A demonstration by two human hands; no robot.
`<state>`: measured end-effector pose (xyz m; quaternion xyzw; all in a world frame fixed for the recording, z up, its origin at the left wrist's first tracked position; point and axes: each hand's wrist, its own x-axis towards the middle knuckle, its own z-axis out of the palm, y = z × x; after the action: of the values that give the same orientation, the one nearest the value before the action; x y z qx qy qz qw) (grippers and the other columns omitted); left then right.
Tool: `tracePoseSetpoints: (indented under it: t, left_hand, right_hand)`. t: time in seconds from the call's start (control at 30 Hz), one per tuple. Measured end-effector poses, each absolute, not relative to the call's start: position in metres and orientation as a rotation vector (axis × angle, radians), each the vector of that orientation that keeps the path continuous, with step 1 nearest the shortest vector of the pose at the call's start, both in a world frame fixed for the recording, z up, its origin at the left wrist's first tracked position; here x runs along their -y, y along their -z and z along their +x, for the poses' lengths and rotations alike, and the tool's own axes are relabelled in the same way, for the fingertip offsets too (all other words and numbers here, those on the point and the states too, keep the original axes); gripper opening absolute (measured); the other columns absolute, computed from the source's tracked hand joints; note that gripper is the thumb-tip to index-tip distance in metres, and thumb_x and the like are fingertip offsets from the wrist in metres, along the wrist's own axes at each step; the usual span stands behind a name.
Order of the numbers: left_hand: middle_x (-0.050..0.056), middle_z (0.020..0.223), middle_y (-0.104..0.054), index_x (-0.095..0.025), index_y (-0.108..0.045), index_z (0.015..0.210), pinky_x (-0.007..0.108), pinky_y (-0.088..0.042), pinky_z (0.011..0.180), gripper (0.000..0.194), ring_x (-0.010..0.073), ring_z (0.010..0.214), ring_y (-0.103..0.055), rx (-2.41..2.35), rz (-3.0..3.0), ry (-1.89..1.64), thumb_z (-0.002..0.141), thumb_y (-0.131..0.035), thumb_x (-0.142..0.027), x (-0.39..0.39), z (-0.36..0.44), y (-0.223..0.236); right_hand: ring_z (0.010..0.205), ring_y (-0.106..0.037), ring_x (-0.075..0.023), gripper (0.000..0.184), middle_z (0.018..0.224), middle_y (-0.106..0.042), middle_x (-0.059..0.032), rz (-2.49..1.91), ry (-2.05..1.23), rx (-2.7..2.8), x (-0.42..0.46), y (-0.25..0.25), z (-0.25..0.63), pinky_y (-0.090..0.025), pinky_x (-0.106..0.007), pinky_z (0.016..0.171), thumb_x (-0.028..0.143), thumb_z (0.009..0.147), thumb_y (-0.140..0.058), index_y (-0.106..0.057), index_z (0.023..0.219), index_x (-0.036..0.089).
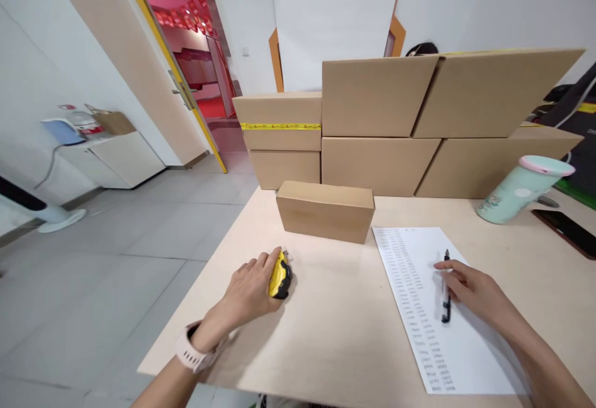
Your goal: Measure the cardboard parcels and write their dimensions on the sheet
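My left hand [254, 281] is closed around a yellow and black tape measure [280, 276], held against the table near its left side. A pale watch is strapped on that wrist. My right hand [470, 287] is over a white sheet of paper [479, 358], its fingers bent around a black and clear pen [446, 308]. The pen's tip points away from me, and my index finger crosses over its barrel. Rows of small handwritten-looking marks run down the sheet's left part. Beyond my hands, a small long cardboard box [326, 215] stands on the table, touched by neither hand.
Several larger cardboard boxes [379, 166] are stacked along the table's far side. A mint green cup [516, 190] and a dark phone [568, 233] are at the right. Over the boxes shows the top of a person's head [423, 49]. The table's left edge borders the tiled floor [153, 284].
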<state>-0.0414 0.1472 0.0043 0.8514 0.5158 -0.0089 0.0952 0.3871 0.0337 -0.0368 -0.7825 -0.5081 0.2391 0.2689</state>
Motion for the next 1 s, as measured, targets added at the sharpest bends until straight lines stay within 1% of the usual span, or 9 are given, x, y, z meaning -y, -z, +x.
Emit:
tracePoseSetpoints:
  t: [0.13, 0.2, 0.37, 0.47, 0.57, 0.67, 0.77, 0.87, 1.0]
  left_hand:
    - [0.017, 0.115, -0.057, -0.015, -0.029, 0.141, 0.048, -0.041, 0.08, 0.08, 0.0382, 0.095, -0.058, -1.573, 2.544, 0.109, 0.068, -0.053, -0.038, -0.154, -0.038, -0.003]
    - [0.017, 0.115, -0.058, -0.015, -0.029, 0.142, 0.049, -0.041, 0.082, 0.081, 0.0385, 0.098, -0.057, -1.582, 2.548, 0.172, 0.07, -0.055, -0.04, -0.157, -0.037, -0.006]
    - [0.023, 0.14, -0.042, -0.012, -0.035, 0.14, 0.06, -0.017, 0.107, 0.092, 0.0443, 0.13, -0.031, -1.458, 2.613, -0.134, 0.064, -0.071, -0.049, -0.141, -0.01, -0.022]
    - [0.019, 0.142, -0.042, -0.015, -0.043, 0.135, 0.054, -0.024, 0.108, 0.066, 0.0378, 0.129, -0.035, -0.939, 2.529, -0.371, 0.081, -0.059, -0.048, -0.103, 0.042, -0.028]
    - [0.023, 0.128, -0.054, -0.005, -0.051, 0.129, 0.05, -0.036, 0.1, 0.057, 0.0372, 0.115, -0.048, -0.454, 2.464, -0.242, 0.086, -0.056, -0.044, -0.059, 0.105, -0.018]
    - [0.036, 0.132, -0.046, 0.007, -0.041, 0.134, 0.056, -0.043, 0.084, 0.076, 0.0456, 0.105, -0.053, -0.361, 2.494, -0.126, 0.08, -0.065, -0.04, -0.036, 0.155, 0.005]
    - [0.042, 0.139, -0.032, 0.015, -0.028, 0.138, 0.058, -0.045, 0.076, 0.092, 0.053, 0.11, -0.048, -0.299, 2.522, -0.124, 0.079, -0.065, -0.045, -0.034, 0.182, 0.027]
    - [0.044, 0.141, -0.026, 0.016, -0.024, 0.138, 0.059, -0.044, 0.074, 0.095, 0.0558, 0.111, -0.047, -0.365, 2.53, -0.168, 0.08, -0.061, -0.048, -0.039, 0.191, 0.041]
    - [0.046, 0.14, -0.025, 0.017, -0.026, 0.137, 0.056, -0.045, 0.069, 0.104, 0.0577, 0.111, -0.046, -0.416, 2.557, -0.145, 0.074, -0.066, -0.054, -0.043, 0.195, 0.049]
  right_hand:
    - [0.099, -0.067, -0.0301, 0.042, 0.109, -0.072, -0.0103, -1.725, -0.917, 1.077, -0.017, 0.006, 0.391, -0.05, -0.041, 0.087, 0.055, 0.082, -0.052, -0.066, 0.108, 0.025]
    - [0.103, -0.066, -0.0309, 0.041, 0.114, -0.071, -0.0094, -1.662, -0.933, 1.059, -0.01, -0.004, 0.389, -0.051, -0.04, 0.087, 0.054, 0.079, -0.06, -0.066, 0.109, 0.027]
    - [0.075, -0.066, -0.0237, 0.025, 0.078, -0.072, -0.0033, -1.795, -0.637, 1.003, -0.008, 0.004, 0.371, -0.051, -0.031, 0.065, 0.05, 0.071, -0.071, -0.063, 0.075, 0.026]
    - [0.057, -0.056, -0.0169, 0.041, 0.052, -0.054, 0.0012, -1.743, -0.555, 0.908, -0.02, 0.017, 0.356, -0.047, -0.028, 0.058, 0.059, 0.084, -0.051, -0.054, 0.063, 0.025]
    - [0.068, -0.062, -0.0193, 0.051, 0.06, -0.061, -0.0011, -1.474, -0.795, 0.814, -0.033, 0.025, 0.347, -0.05, -0.032, 0.069, 0.065, 0.089, -0.034, -0.063, 0.09, 0.024]
    - [0.092, -0.066, -0.023, 0.053, 0.089, -0.072, -0.0084, -1.388, -1.002, 0.746, -0.04, 0.032, 0.345, -0.05, -0.036, 0.083, 0.065, 0.084, -0.047, -0.065, 0.108, 0.021]
    - [0.078, -0.064, -0.0195, 0.035, 0.077, -0.07, -0.0036, -1.518, -0.97, 0.792, -0.04, 0.041, 0.346, -0.05, -0.031, 0.073, 0.052, 0.074, -0.07, -0.068, 0.087, 0.021]
    - [0.059, -0.053, -0.0129, 0.033, 0.06, -0.056, 0.0032, -1.601, -0.819, 0.894, -0.038, 0.048, 0.344, -0.044, -0.025, 0.057, 0.049, 0.076, -0.069, -0.057, 0.064, 0.02]
    - [0.062, -0.054, -0.0132, 0.028, 0.065, -0.057, 0.003, -1.607, -0.768, 0.933, -0.037, 0.05, 0.342, -0.044, -0.025, 0.06, 0.046, 0.078, -0.067, -0.055, 0.073, 0.021]
